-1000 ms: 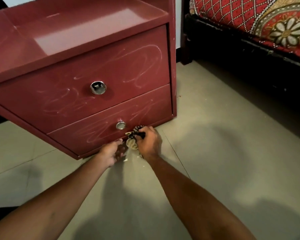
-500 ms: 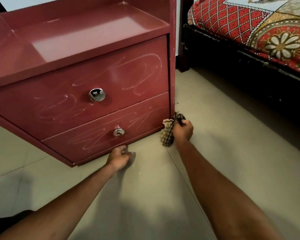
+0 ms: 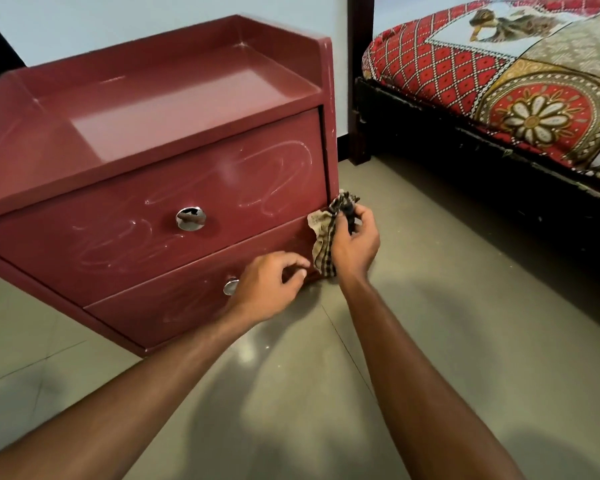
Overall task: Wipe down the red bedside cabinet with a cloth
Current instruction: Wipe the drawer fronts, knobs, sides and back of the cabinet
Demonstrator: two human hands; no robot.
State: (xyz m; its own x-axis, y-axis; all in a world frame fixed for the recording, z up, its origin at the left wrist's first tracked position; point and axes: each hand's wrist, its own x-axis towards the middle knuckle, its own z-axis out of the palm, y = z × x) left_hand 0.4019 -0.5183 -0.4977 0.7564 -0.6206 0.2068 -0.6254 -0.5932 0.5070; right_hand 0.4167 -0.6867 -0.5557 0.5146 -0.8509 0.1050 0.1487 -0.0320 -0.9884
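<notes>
1. Head view: my right hand point(image 3: 355, 244) fingers pinch the checked cloth point(image 3: 321, 233) at the red cabinet point(image 3: 153, 188) front right edge.
2. My left hand point(image 3: 267, 289) fingers curl loosely, holding nothing, before the lower drawer point(image 3: 174, 303).
3. The floor point(image 3: 447, 289) stretches between cabinet and bed point(image 3: 499, 98).

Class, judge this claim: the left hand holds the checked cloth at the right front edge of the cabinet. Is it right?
Wrong hand. The right hand holds the checked cloth at the right front edge of the cabinet, as the head view shows.

no readable text, labels or numbers
</notes>
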